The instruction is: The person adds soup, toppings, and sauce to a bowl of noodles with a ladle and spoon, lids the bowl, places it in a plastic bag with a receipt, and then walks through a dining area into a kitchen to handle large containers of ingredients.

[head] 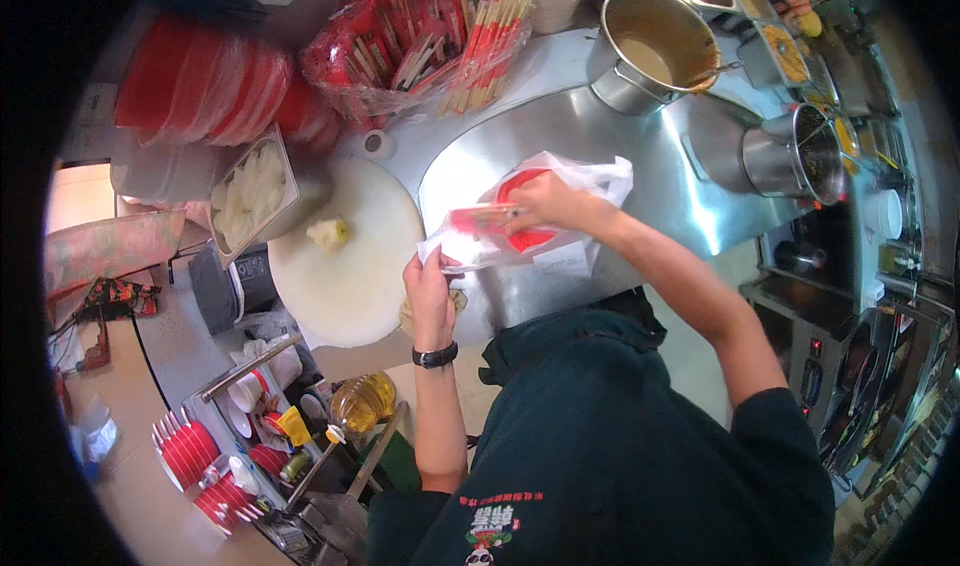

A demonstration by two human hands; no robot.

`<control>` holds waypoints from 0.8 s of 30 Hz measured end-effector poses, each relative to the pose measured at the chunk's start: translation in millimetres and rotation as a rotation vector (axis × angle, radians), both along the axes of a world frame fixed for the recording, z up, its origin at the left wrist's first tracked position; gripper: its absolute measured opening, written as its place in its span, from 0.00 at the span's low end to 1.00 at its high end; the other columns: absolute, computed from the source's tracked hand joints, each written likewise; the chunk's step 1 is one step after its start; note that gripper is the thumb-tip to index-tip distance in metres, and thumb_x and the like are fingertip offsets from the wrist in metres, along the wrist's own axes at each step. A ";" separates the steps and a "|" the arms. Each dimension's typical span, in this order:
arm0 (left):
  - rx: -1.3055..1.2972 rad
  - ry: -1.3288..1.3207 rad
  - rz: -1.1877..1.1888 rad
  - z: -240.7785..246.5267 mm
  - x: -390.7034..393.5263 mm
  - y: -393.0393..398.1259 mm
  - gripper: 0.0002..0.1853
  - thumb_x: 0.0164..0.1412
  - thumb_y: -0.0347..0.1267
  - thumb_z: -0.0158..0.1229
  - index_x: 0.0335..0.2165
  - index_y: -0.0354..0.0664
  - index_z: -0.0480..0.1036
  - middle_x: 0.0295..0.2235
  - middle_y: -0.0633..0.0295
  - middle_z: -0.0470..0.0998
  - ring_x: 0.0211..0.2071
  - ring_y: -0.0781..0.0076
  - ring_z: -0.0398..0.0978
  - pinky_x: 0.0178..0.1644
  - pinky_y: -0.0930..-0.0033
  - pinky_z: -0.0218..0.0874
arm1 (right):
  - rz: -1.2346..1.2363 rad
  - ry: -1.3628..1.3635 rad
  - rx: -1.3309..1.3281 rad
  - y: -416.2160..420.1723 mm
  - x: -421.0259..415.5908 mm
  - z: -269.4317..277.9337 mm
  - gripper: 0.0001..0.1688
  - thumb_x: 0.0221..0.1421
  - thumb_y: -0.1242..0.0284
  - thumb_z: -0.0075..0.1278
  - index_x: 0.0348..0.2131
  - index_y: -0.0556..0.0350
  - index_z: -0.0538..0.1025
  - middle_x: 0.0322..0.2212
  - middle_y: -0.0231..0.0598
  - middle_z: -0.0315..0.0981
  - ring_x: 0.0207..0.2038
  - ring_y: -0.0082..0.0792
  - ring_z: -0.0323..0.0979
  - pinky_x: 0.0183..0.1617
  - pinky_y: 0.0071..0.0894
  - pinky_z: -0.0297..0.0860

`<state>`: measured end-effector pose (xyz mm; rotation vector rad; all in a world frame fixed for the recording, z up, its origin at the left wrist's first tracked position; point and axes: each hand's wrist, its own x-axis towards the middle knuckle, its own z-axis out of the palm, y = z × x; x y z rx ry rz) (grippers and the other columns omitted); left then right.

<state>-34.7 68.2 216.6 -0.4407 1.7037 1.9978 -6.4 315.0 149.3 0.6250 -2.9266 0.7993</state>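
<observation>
A thin white plastic bag [611, 179] lies spread on the steel worktop [465, 146] before me. Inside its mouth shows a round red bowl or lid [531, 240], partly covered by my right hand [551, 202]. That hand grips paper-wrapped chopsticks [480, 216], which point left over the bag. At the bag's left edge, my left hand [431, 292] pinches the plastic between thumb and fingers. A white paper slip [562, 261] with print sits at the bag's near side. Whatever else the bag contains is hidden.
Left of the bag, a round white cutting board [352, 288] bears a peeled vegetable piece [328, 233]. Beside it tilts a steel pan [251, 194] of pale food. A plastic-lined basket of wrapped chopsticks [420, 48] stands behind. Steel pots [630, 85] occupy the right.
</observation>
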 end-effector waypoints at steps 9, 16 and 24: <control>0.208 0.040 -0.218 25.8 -25.0 11.0 0.15 0.64 0.36 0.48 0.23 0.40 0.67 0.23 0.63 0.71 0.23 0.76 0.65 0.32 0.75 0.58 | 0.141 -0.059 0.317 4.8 7.2 18.1 0.25 0.47 0.52 0.55 0.25 0.59 0.76 0.27 0.47 0.75 0.32 0.45 0.74 0.39 0.42 0.68; -0.090 0.402 -0.382 29.6 -10.5 16.8 0.10 0.66 0.33 0.49 0.35 0.36 0.72 0.30 0.63 0.75 0.29 0.80 0.69 0.36 0.78 0.61 | -0.309 0.267 0.303 -13.3 11.0 41.3 0.20 0.48 0.61 0.55 0.35 0.58 0.72 0.32 0.44 0.71 0.36 0.38 0.70 0.40 0.41 0.64; -0.235 0.159 -0.082 -57.5 44.2 -46.6 0.11 0.66 0.33 0.47 0.37 0.35 0.71 0.34 0.62 0.75 0.34 0.78 0.70 0.40 0.76 0.62 | -0.729 -0.243 -0.162 -22.8 182.3 43.4 0.24 0.48 0.53 0.57 0.33 0.56 0.75 0.35 0.44 0.71 0.39 0.42 0.69 0.45 0.43 0.60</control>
